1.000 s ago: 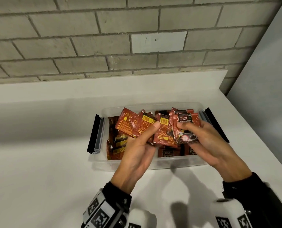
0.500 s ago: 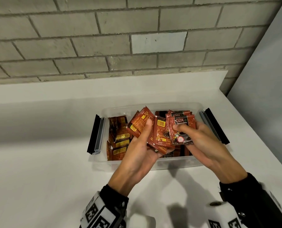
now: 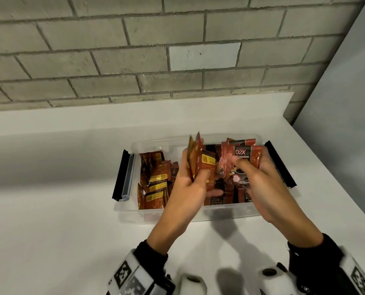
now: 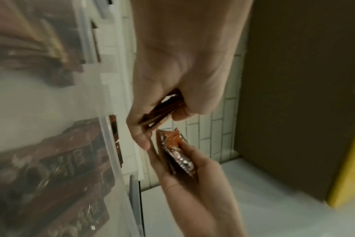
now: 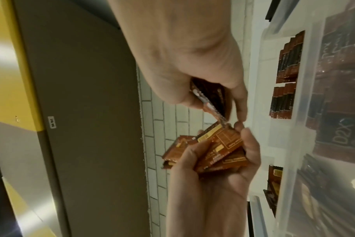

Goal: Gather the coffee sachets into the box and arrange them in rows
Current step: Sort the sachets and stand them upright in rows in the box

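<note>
in the head view, a clear plastic box [image 3: 134, 211] sat on the white bench [image 3: 49, 231] near a grey brick wall [image 3: 113, 50], with a black latch flap [image 3: 122, 174] folded out at its left end and another [image 3: 280, 165] at its right end. loose coffee sachets [image 3: 156, 179] lay heaped in the left part of the box, and more sachets [image 3: 217, 199] lay flat along its near right side. both hands were held above the box. the left hand [image 3: 190, 184] gripped a small stack of sachets [image 3: 200, 160] turned nearly edge-on, thumb curled over the front of it. the right hand [image 3: 260, 179] held a second bundle [image 3: 239, 165] face up, fingers [image 3: 239, 167] curled over the printed front. the two bundles were just beside each other; whether they touched could not be told.

in the left wrist view, blurred, the left hand [image 4: 172, 72] was closed around the edges of its stack [image 4: 162, 110], pinched between thumb and fingers. below it the right hand [image 4: 188, 168] clasped its bundle [image 4: 176, 149]. the box wall [image 4: 111, 128] ran alongside, sachets dim behind it.

in the right wrist view, the right hand [image 5: 192, 64] pinched its bundle [image 5: 211, 102] between thumb and fingers. the left hand [image 5: 223, 163] cupped its fanned stack [image 5: 221, 147], fingers wrapped round it. sachets [image 5: 288, 59] stood on edge in rows inside the box [image 5: 306, 96].
</note>
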Demonstrator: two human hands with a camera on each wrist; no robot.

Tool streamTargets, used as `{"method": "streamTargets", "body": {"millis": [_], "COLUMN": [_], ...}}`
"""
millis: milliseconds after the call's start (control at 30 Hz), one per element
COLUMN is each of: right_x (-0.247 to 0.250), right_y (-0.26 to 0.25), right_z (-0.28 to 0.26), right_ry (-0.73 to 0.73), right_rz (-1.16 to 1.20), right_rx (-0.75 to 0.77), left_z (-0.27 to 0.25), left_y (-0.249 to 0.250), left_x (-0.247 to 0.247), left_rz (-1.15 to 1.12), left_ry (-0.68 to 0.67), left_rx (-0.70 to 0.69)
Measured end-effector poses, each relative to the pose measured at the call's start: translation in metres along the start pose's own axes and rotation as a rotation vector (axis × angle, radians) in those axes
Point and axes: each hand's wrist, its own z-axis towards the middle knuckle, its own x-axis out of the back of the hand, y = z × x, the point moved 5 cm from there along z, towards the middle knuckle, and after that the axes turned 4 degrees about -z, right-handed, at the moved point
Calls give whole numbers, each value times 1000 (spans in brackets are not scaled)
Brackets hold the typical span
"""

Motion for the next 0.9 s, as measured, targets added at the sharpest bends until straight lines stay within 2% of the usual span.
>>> {"method": "streamTargets", "body": {"millis": [100, 233, 300, 400, 500, 600, 700, 733, 800, 867, 900], "right_x": [3, 5, 5, -4, -16, -16, -7, -4, 0, -3, -7], "right_y": [-6, -9, -12, -11, -9, -3, 0, 1, 1, -1, -2], "right_z": [-7, -20, -23, -21, -15, -6, 3, 6, 8, 6, 3], "right_ry": [52, -116, -183, -237, -245, -199, -122, -102, -82, -98, -117], "right_rz": [169, 491, 446, 387, 344, 262, 238, 278, 423, 592, 655], "right_rx": [45, -13, -3, -43, -69, -92, -112, -132, -169, -202, -216], "left_z": [2, 7, 9, 10, 10, 12, 10, 10, 12, 15, 15], "left_y": [13, 19, 17, 15, 10, 7, 10, 12, 13, 8, 4], "left_x": [0, 5, 7, 6, -3, -5, -1, 3, 15, 18, 14], "left_rz": [324, 574, 721, 948, 1006, 899, 523, 364, 131, -15, -74], "left_ry": [57, 203, 241, 311, 249, 89, -85, -96, -24, 24, 2], "left_rx": [-185, -265, -262, -341, -371, -296, -205, -187, -173, -128, -93]}}
